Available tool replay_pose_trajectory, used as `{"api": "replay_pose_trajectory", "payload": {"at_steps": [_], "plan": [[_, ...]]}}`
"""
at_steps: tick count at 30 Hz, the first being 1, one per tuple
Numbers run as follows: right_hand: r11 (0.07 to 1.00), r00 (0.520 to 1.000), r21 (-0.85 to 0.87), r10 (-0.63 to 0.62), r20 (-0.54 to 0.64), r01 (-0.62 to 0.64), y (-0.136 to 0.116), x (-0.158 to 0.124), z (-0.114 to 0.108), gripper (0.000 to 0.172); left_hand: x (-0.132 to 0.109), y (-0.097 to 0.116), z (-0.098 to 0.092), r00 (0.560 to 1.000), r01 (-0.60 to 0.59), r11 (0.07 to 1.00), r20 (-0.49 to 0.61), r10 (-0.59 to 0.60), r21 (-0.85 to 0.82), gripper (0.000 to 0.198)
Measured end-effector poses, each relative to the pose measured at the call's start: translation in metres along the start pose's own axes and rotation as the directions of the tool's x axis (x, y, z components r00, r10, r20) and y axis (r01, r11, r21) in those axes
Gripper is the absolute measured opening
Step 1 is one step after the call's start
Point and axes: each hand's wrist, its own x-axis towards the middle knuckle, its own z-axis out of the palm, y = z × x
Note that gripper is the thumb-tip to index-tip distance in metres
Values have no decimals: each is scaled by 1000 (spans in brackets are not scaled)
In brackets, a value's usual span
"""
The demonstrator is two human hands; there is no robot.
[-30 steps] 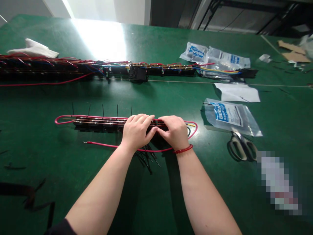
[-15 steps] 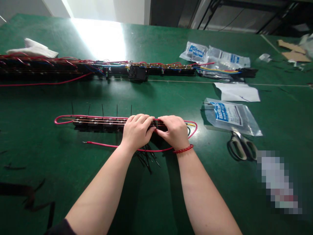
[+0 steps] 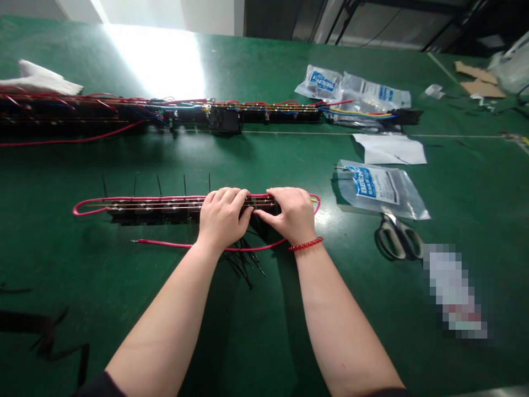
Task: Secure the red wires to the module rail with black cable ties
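A row of black connector blocks (image 3: 152,212) lies lengthwise on the green work mat (image 3: 61,275), just below the middle of the frame, with thin wires along its top. The left hand (image 3: 223,218) and right hand (image 3: 289,215) clamp down on its right end side by side, fingers almost meeting. A red wire (image 3: 177,245) loops around the row, and black cable ties (image 3: 242,263) fan out below the hands. A red bead bracelet (image 3: 306,244) circles the right wrist. To the right lie scissors (image 3: 399,237) and a plastic bag (image 3: 378,187); a long wired harness (image 3: 103,113) stretches across the upper left.
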Motion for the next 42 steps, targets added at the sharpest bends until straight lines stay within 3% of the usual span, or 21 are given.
{"api": "replay_pose_trajectory", "payload": {"at_steps": [8, 16, 21, 42], "plan": [[999, 998, -41, -11, 63, 13, -1, 1, 0, 42, 0, 0, 2, 1000, 13, 1000, -20, -14, -23, 32], [1000, 1000, -6, -3, -9, 3, 0, 1, 2, 50, -1, -4, 5, 996, 34, 999, -79, -32, 16, 26], [1000, 1000, -4, 8, -3, -8, 1, 0, 4, 52, 0, -2, 2, 995, 86, 995, -62, -84, 40, 25], [1000, 1000, -6, 30, 1, -30, 4, 3, 6, 44, 1, -6, 3, 999, 40, 999, -25, -40, 29, 32]]}}
